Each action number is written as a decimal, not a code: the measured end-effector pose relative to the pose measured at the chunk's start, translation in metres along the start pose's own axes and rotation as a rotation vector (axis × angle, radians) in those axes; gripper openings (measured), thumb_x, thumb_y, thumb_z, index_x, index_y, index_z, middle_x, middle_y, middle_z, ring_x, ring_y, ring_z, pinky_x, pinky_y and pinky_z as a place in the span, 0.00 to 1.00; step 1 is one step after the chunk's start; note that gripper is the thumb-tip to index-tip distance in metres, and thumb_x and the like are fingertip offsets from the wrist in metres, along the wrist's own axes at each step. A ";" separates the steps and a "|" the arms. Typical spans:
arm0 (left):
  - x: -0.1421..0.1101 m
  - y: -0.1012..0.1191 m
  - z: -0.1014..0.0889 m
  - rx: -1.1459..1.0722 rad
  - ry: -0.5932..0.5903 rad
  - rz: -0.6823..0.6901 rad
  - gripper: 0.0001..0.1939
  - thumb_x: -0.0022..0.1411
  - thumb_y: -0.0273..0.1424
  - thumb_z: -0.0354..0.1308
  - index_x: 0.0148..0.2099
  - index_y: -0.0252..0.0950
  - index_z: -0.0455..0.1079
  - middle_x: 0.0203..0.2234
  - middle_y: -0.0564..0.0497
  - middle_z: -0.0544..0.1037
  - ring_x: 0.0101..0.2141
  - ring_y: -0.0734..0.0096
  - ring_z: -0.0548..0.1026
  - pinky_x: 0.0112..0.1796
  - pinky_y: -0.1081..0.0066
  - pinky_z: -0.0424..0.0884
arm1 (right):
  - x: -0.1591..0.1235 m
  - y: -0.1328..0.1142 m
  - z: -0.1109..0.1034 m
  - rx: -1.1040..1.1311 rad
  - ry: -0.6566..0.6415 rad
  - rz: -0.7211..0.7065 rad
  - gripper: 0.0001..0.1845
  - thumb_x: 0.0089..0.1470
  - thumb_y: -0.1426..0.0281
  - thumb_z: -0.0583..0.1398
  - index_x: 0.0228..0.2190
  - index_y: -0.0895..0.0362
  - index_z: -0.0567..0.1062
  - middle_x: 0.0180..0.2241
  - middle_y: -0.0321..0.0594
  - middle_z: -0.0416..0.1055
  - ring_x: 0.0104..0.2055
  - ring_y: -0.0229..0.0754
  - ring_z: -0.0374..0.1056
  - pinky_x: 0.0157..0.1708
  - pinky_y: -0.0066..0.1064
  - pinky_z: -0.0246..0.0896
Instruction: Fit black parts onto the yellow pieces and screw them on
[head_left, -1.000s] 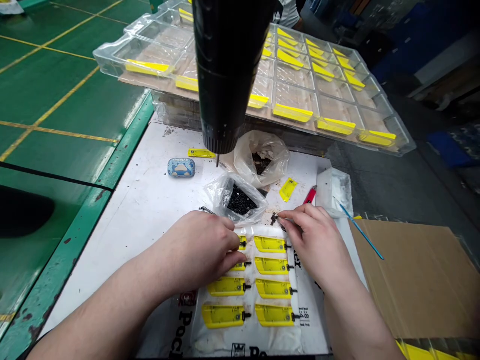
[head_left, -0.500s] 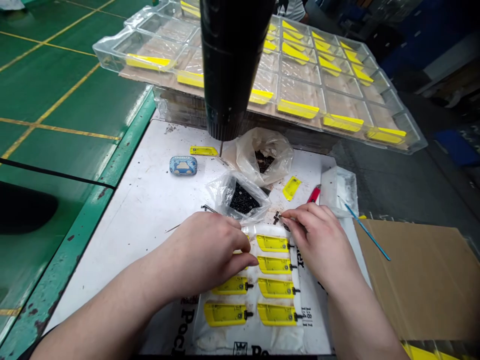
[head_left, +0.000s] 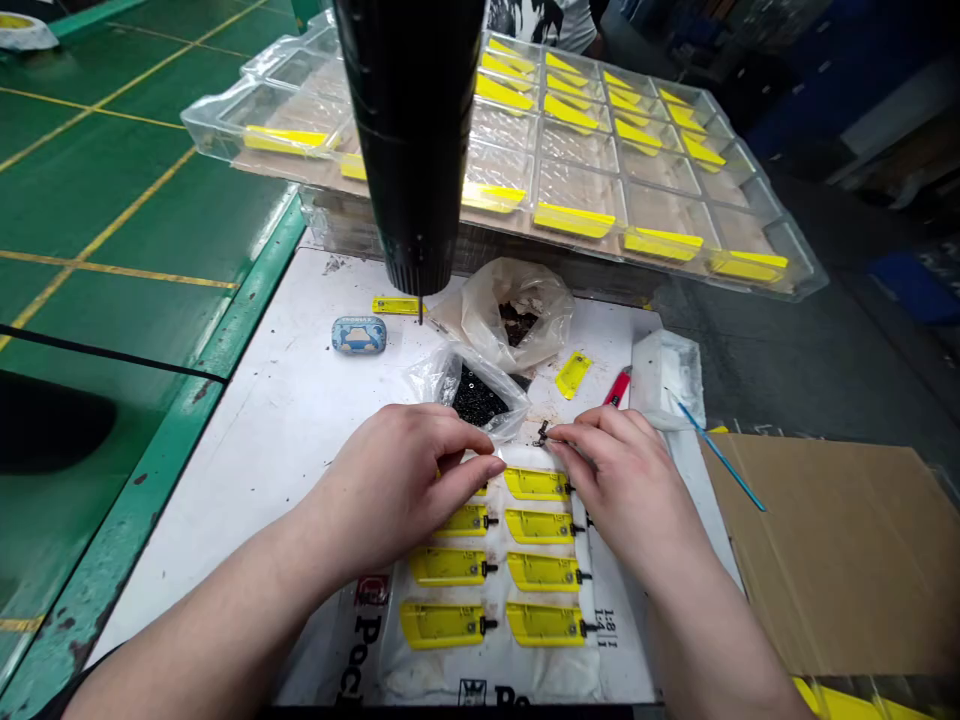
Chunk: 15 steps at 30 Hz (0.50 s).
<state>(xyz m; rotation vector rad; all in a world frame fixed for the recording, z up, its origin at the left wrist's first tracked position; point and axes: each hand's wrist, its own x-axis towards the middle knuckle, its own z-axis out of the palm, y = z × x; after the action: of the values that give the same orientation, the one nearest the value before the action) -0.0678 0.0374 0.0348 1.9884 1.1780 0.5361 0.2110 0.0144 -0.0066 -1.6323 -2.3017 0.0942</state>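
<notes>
Two columns of yellow plastic pieces (head_left: 544, 571) lie on a white printed bag (head_left: 495, 680), most with a small black part at the right end. My left hand (head_left: 412, 490) hovers over the upper left pieces, thumb and forefinger curled close together; what they hold, if anything, is hidden. At the top of the right column, my right hand (head_left: 626, 470) has its fingertips pinched at a small black part (head_left: 541, 432). Behind the hands, an open plastic bag holds tiny black pieces (head_left: 480, 395). A second bag (head_left: 555, 300) with dark contents stands farther back.
A black power screwdriver (head_left: 416, 150) hangs above the table, its bit pointing down. Beyond it a clear compartment tray (head_left: 577, 165) holds yellow pieces. A blue case (head_left: 358, 335), a red cutter (head_left: 618, 386), a clear box (head_left: 667, 375) and cardboard (head_left: 832, 550) surround the work. Another person's torso shows behind.
The view has shifted slightly, so the screwdriver appears farther left and its bit shows. My left hand's fingertips have risen a little; my right hand stays by the small black parts.
</notes>
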 end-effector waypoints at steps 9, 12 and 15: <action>0.001 0.000 0.003 0.192 0.020 -0.013 0.14 0.77 0.39 0.60 0.49 0.42 0.87 0.38 0.50 0.86 0.38 0.62 0.84 0.39 0.65 0.74 | 0.001 -0.001 0.003 -0.043 -0.067 0.080 0.05 0.68 0.67 0.68 0.43 0.53 0.86 0.41 0.43 0.79 0.46 0.54 0.72 0.49 0.48 0.69; 0.000 0.000 0.005 0.237 0.022 0.018 0.15 0.78 0.39 0.59 0.48 0.41 0.86 0.37 0.51 0.85 0.37 0.62 0.84 0.38 0.64 0.74 | 0.002 -0.002 0.004 -0.030 -0.059 0.083 0.07 0.67 0.64 0.69 0.43 0.53 0.85 0.41 0.43 0.79 0.47 0.54 0.73 0.50 0.48 0.69; -0.001 -0.001 0.007 0.257 0.016 0.037 0.15 0.78 0.40 0.59 0.49 0.42 0.86 0.36 0.51 0.85 0.37 0.62 0.84 0.38 0.64 0.74 | 0.002 -0.002 0.004 -0.007 -0.041 0.080 0.06 0.68 0.65 0.68 0.43 0.53 0.85 0.41 0.43 0.78 0.47 0.54 0.72 0.49 0.48 0.69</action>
<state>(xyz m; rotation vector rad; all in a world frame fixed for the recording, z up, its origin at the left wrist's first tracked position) -0.0642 0.0343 0.0299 2.2301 1.2749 0.4376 0.2070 0.0163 -0.0093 -1.7415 -2.2691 0.1384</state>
